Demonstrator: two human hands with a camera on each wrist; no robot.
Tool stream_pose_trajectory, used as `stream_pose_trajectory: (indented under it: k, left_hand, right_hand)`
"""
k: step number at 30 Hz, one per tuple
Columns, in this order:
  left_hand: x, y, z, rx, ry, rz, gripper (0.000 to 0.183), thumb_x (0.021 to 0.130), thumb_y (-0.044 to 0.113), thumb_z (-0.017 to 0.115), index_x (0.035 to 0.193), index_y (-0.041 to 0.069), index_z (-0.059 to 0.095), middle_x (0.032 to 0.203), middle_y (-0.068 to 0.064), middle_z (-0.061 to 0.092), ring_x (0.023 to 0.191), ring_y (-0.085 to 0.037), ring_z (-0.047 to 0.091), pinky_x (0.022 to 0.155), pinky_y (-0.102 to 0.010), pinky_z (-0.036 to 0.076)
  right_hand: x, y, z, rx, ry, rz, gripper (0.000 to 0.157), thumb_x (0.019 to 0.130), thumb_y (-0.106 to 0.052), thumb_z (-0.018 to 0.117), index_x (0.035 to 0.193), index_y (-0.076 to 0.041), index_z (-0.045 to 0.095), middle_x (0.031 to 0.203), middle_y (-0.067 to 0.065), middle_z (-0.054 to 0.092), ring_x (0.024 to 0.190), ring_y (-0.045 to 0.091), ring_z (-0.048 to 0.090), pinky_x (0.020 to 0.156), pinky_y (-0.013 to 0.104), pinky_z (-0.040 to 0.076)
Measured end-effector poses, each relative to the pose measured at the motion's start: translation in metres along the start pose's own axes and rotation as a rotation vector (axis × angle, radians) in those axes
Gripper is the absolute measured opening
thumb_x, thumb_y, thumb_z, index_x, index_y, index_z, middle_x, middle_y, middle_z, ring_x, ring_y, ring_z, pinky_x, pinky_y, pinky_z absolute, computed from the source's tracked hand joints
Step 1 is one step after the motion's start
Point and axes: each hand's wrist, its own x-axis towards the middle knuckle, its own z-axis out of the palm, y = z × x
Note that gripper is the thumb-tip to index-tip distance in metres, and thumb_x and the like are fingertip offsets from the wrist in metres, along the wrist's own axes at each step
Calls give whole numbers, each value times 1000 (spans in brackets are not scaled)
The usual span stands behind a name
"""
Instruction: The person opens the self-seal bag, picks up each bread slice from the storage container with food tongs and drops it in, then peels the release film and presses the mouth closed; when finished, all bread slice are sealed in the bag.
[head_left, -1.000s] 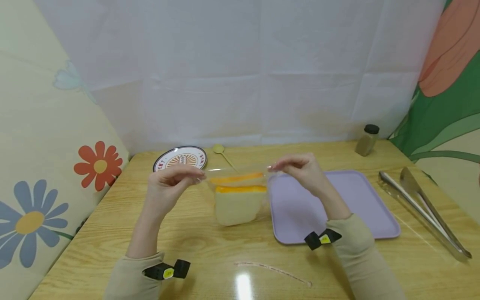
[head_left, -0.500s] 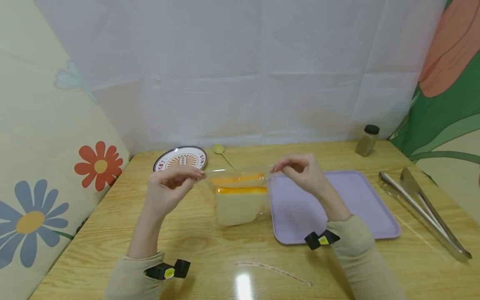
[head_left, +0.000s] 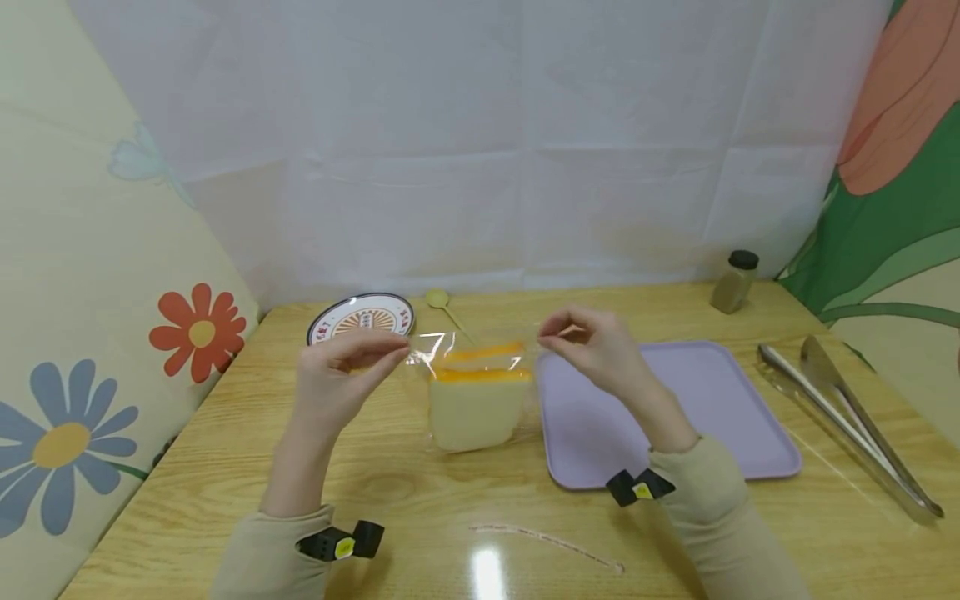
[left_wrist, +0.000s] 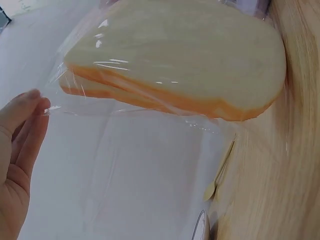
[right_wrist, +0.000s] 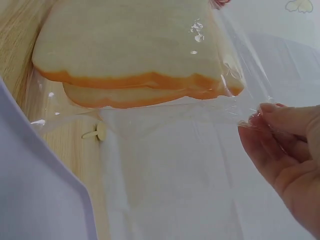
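A clear plastic bag (head_left: 435,346) stands upright above the wooden table, with orange-crusted bread slices (head_left: 480,412) inside. My left hand (head_left: 337,375) pinches the upper left corner of the bag between thumb and fingers. Its upper right corner is pinched in the same way by my right hand (head_left: 600,346). In the left wrist view the bread (left_wrist: 180,50) fills the upper part, behind glossy film. From the right wrist, two slices of bread (right_wrist: 130,45) show one behind the other, below the film edge that the fingers hold.
A lilac tray (head_left: 690,400) lies to the right, with metal tongs (head_left: 847,425) beyond it. Behind are a patterned plate (head_left: 363,317), a yellow spoon (head_left: 442,302) and a black-lidded jar (head_left: 735,282). A thin printed strip (head_left: 547,537) lies in front.
The bag's top edge has gone from taut to creased, with fresh glare near the left fingertips. My right hand has turned slightly and shifted a little leftward. Both hands still pinch the bag.
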Motion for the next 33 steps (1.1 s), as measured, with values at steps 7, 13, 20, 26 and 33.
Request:
stream_pose_trajectory:
  k: [7,13,20,26,33]
  left_hand:
    - [2,2,4,147,57,-55,22,66,-26,68,79,-9,66,78,-1,71,78,5,66,65,-12,55]
    - [2,3,5,78,71,-177,23,69,-24,67,88,-13,60,82,7,70,77,2,67,65,-15,56]
    - [-2,-1,5,-47,4,-441,38,81,-9,66,118,-6,58,89,17,71,83,-1,68,71,-15,56]
    - [-4,-3,5,15,-44,-546,23,88,6,64,104,-10,66,88,21,70,83,0,68,75,-19,57]
    - [-4,-5,3,-64,-45,-523,22,89,1,61,100,-17,64,86,16,72,79,-2,69,70,-21,58]
  right_hand:
    - [1,-1,0,-28,41,32,9,78,15,66,82,8,62,80,21,69,74,28,69,65,23,58]
    - [2,-4,0,13,64,34,18,76,20,64,81,9,51,73,24,66,76,35,70,64,29,60]
    - [2,-3,-2,20,13,43,20,77,15,67,89,9,52,80,24,68,78,32,70,67,30,60]
    - [3,-1,-7,66,-74,139,24,81,6,68,103,10,61,92,24,70,80,16,70,71,23,58]
    - [2,-3,-9,52,-78,260,12,83,1,68,92,9,70,87,23,71,79,20,71,71,27,59]
